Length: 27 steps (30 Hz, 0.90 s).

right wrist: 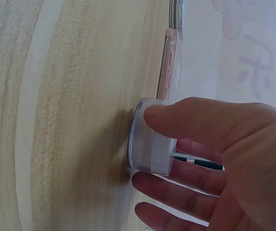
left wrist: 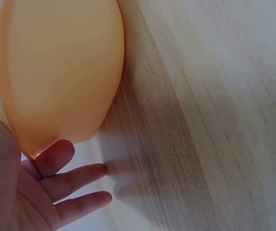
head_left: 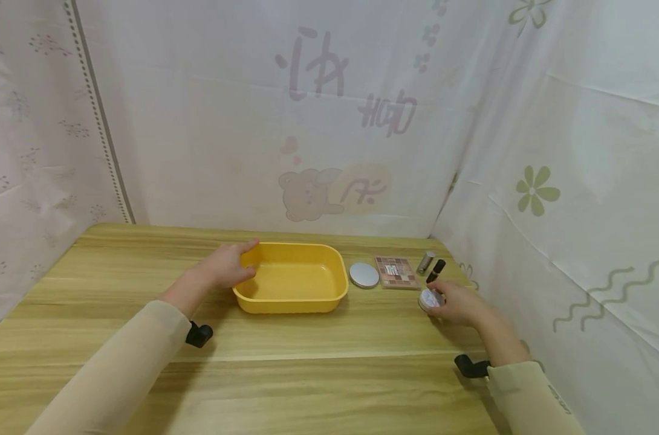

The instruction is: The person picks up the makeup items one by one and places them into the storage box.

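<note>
A yellow plastic basin (head_left: pixel 291 307) stands on the table, and my left hand (head_left: pixel 228 266) pinches its left end by the rim. In the left wrist view the fingers (left wrist: pixel 78 179) show below the basin's end wall, some spread clear of it. At the right, my right hand (head_left: pixel 457 305) holds a small round jar (right wrist: pixel 150 139) between thumb and fingers. The jar looks whitish with clear sides, its flat base close to the tabletop; whether it touches cannot be told. A black tube (head_left: pixel 435 270) lies just behind that hand.
Between basin and right hand lie a round silver tin (head_left: pixel 364 275) and a square makeup palette (head_left: pixel 397 273). A silver tube (head_left: pixel 425 262) rests near the black one. Printed white curtains (head_left: pixel 226 151) hang behind and beside the wooden table (head_left: pixel 308 386).
</note>
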Each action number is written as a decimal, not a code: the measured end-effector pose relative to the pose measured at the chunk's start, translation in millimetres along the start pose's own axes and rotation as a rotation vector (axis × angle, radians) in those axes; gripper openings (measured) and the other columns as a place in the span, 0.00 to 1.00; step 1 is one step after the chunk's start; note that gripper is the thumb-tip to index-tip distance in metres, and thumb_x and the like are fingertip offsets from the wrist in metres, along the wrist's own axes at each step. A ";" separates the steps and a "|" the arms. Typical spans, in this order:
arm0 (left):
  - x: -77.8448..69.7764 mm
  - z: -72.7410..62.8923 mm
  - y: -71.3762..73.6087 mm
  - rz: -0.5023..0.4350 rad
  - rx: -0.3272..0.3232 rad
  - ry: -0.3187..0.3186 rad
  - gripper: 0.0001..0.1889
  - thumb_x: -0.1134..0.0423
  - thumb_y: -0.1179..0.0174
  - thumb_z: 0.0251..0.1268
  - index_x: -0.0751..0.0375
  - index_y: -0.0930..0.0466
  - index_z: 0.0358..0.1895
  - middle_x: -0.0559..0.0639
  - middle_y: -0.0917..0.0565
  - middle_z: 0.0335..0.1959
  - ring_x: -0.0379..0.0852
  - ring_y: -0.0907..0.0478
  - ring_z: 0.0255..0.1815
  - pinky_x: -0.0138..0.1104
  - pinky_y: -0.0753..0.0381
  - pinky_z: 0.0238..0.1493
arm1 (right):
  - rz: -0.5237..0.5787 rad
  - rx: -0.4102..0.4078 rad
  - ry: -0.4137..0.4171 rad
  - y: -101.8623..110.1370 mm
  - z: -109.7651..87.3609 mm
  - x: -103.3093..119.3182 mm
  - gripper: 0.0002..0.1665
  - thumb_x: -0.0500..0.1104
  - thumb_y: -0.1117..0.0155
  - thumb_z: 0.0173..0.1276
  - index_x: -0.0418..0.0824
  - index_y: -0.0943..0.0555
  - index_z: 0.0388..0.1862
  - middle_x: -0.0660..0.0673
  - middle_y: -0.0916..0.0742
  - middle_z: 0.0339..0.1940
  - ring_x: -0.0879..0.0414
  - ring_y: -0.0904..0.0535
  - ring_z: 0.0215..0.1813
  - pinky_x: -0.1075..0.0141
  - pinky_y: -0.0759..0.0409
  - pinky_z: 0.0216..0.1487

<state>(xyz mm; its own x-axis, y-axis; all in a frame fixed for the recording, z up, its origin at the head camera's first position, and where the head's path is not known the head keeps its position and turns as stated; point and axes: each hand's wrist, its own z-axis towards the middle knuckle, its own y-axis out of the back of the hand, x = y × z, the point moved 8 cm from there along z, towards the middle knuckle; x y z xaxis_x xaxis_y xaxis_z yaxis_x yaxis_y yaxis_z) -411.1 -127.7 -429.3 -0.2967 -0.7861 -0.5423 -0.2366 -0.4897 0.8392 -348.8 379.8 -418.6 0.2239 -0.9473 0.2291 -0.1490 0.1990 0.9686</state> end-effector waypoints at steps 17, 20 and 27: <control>-1.0 -2.2 -1.0 0.028 0.014 0.028 0.48 0.46 0.32 0.76 0.53 0.47 0.91 0.75 0.29 0.81 0.46 0.27 0.29 0.39 0.22 0.38 | 0.013 -0.021 -0.021 0.6 -2.0 4.1 0.40 0.50 0.23 0.73 0.26 0.23 0.73 0.24 0.14 0.66 0.35 0.15 0.61 0.38 0.17 0.59; -2.0 -3.3 -0.4 0.042 0.020 0.040 0.49 0.43 0.32 0.76 0.51 0.48 0.91 0.72 0.35 0.85 0.50 0.22 0.38 0.43 0.21 0.47 | 0.030 -0.037 0.000 2.3 -1.4 8.3 0.38 0.50 0.24 0.74 0.26 0.22 0.72 0.25 0.14 0.64 0.36 0.15 0.60 0.39 0.16 0.58; -3.3 -3.7 0.9 0.048 0.003 0.041 0.48 0.45 0.31 0.76 0.52 0.46 0.91 0.71 0.34 0.85 0.60 0.22 0.61 0.50 0.21 0.63 | 0.057 -0.052 0.050 9.2 3.1 22.2 0.36 0.50 0.24 0.74 0.28 0.21 0.70 0.31 0.11 0.59 0.44 0.15 0.52 0.50 0.15 0.50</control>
<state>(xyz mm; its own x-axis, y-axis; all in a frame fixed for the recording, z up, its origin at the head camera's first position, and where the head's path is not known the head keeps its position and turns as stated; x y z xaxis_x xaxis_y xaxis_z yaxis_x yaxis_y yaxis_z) -406.9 -127.0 -426.6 -0.2700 -0.8234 -0.4991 -0.2254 -0.4499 0.8642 -348.3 359.8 -404.9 0.2649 -0.9206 0.2869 -0.1129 0.2659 0.9574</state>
